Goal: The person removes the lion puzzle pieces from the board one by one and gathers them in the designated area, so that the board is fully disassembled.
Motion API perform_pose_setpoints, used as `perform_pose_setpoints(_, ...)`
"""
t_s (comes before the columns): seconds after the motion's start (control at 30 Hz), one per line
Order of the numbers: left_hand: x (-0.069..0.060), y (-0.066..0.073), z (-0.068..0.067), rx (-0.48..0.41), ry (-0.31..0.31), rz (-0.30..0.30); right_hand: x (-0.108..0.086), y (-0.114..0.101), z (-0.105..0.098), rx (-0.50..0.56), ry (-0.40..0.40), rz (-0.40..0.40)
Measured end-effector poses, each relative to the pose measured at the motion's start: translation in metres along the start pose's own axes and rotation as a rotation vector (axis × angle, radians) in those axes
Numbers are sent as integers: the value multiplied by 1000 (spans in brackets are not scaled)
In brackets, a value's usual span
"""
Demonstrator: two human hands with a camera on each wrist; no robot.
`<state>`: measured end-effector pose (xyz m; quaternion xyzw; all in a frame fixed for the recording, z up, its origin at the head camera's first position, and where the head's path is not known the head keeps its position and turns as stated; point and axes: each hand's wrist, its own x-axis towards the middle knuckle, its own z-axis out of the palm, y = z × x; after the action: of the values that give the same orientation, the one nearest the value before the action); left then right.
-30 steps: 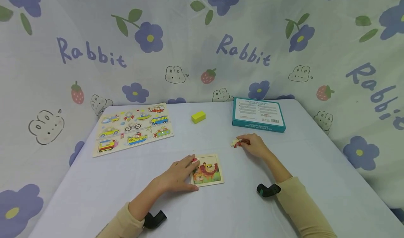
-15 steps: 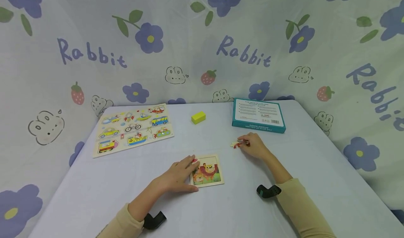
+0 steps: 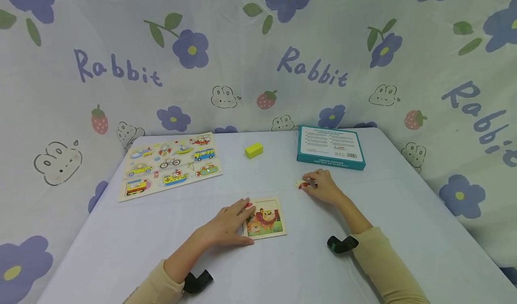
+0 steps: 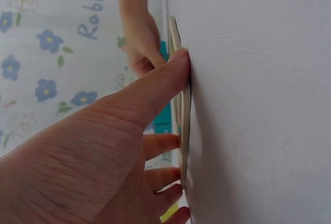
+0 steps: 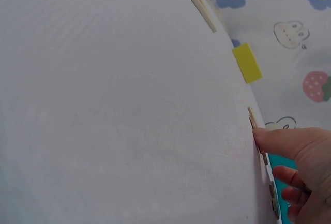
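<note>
A square wooden puzzle board [image 3: 268, 221] with a lion picture lies on the white table. My left hand [image 3: 226, 223] rests spread across its left side, thumb along the near edge; in the left wrist view the thumb [image 4: 160, 87] and fingertips touch the board [image 4: 184, 115]. Farther right, my right hand [image 3: 325, 188] pinches a small puzzle piece [image 3: 313, 184] low over the table, beside a cream-and-red piece [image 3: 300, 184]. In the right wrist view the thumb of the right hand [image 5: 300, 167] touches thin pieces [image 5: 253, 121], and another piece [image 5: 273, 200] lies near the curled fingers.
A vehicle peg puzzle [image 3: 171, 166] lies at the back left. A yellow block [image 3: 254, 150] sits at the back middle, and a teal box [image 3: 331, 147] lies behind the right hand. A printed cloth [image 3: 242, 71] hangs behind the table.
The right hand has shifted slightly, with its fingers turning a little around the small piece. The left hand and the board have stayed in place.
</note>
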<state>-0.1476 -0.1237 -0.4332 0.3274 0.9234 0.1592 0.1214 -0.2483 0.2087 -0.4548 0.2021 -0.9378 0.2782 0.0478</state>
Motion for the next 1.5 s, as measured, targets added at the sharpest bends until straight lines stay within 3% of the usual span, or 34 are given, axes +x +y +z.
perform_pose_setpoints(0.4,0,-2,-1,0,-4,3,4,-8,-1,29,-2,0)
perform_pose_setpoints(0.57,0,-2,-1,2,-1,4,6,-23,1,125,1,-60)
perform_pose_setpoints(0.77,-1,-2,-2,-6,9,5,6,-47,5,182,-57,-109)
perform_pose_setpoints(1.27,0,2,1,-18,2,-43,2,-98,35,39,-228,-196)
perform_pose_setpoints(1.5,1,1,0,-22,-2,-38,-4,-119,48,-71,-216,-307)
